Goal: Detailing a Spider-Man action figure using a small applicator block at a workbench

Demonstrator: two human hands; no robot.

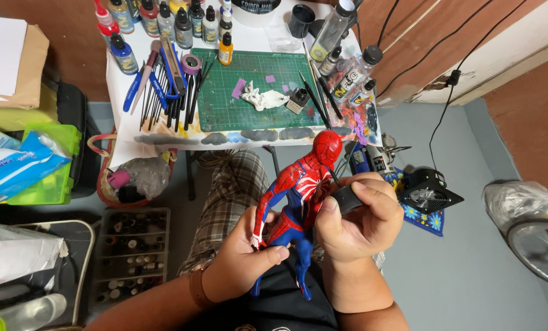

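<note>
Two hands at work: left hand [249, 260] grasps a red-and-blue figure [298, 196] at its legs; right hand [356, 224] clenches a black tool [347, 199] against its torso, below the bench [243, 122].

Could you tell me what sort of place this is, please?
Probably a home hobby corner for painting models: a green cutting mat, rows of small paint bottles and brushes, and the hands hold a red and blue figure.

The figure [298, 196] stands between both hands, before the table [120, 122], whose cutting mat [249, 92] lies right of brushes [169, 98].
</note>
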